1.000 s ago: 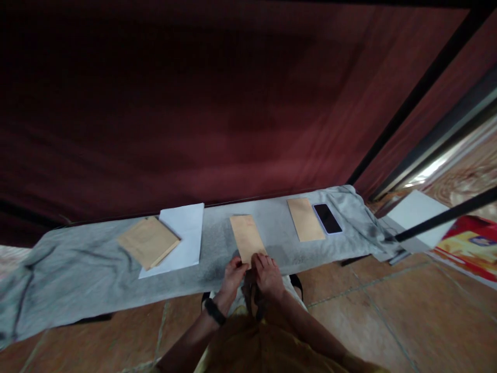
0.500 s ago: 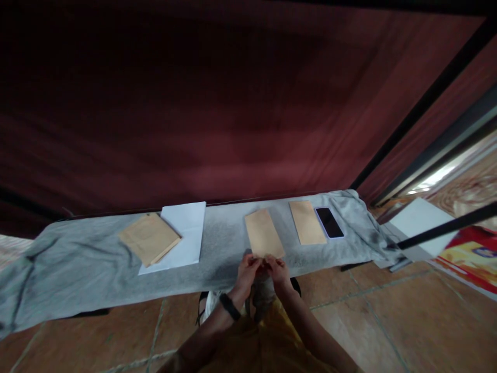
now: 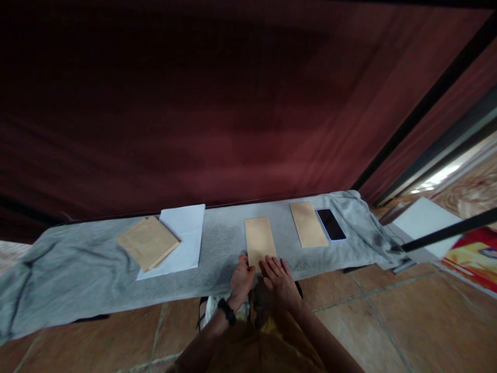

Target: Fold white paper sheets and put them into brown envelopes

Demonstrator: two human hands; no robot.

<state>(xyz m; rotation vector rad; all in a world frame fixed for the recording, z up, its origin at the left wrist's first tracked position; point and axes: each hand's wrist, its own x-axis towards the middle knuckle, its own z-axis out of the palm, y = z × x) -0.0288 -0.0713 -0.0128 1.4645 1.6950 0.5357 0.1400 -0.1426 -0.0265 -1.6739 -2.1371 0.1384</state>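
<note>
A brown paper envelope (image 3: 260, 239) lies on the grey cloth in front of me, its long sides pointing away from my body. My left hand (image 3: 242, 280) pinches its near left corner between thumb and fingers. On the near right part of the envelope, my right hand (image 3: 280, 282) rests flat with the fingers stretched out. A second brown paper envelope (image 3: 308, 225) lies to the right, apart from both hands. Farther left, a stack of brown paper pieces (image 3: 147, 241) overlaps some white paper (image 3: 190, 233).
A phone (image 3: 331, 224) with a pale case lies right of the second envelope. The grey cloth (image 3: 89, 274) covers a long narrow bench. Behind it rises a dark red panel (image 3: 248, 129). A black bar (image 3: 450, 230) and a white board (image 3: 423, 223) stand at the right.
The envelope has gone from slanted and held at its near edge by both hands to lying straighter on the cloth. My right hand has gone from pinching to lying flat.
</note>
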